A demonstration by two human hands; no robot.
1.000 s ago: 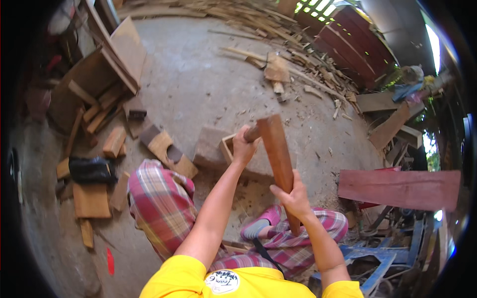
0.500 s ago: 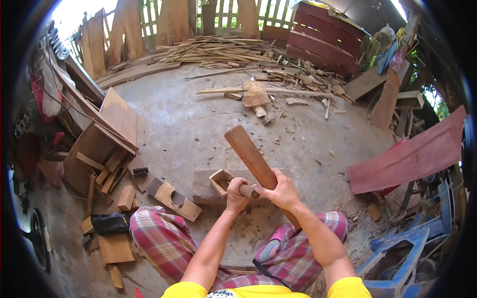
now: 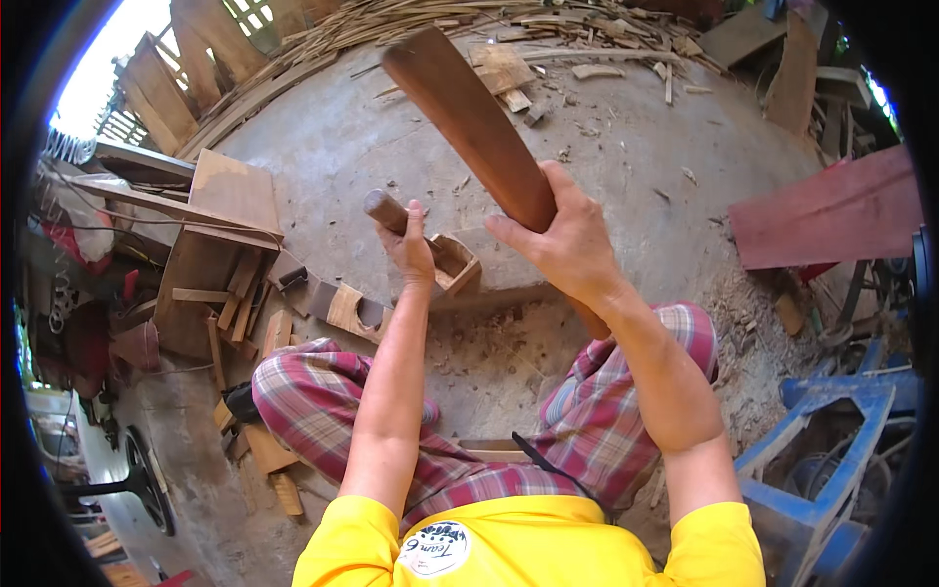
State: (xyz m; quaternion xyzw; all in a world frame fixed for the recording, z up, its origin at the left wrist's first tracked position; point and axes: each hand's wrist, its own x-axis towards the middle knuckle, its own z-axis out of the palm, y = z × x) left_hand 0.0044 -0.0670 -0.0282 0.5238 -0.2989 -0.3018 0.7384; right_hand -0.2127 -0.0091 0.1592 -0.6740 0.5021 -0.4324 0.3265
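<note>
A round white printed badge (image 3: 437, 549) sits on the yellow shirt (image 3: 528, 543).

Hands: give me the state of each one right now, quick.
Left hand: closed on the round wooden handle of a tool.
Right hand: closed on the raised reddish-brown wooden club.
</note>
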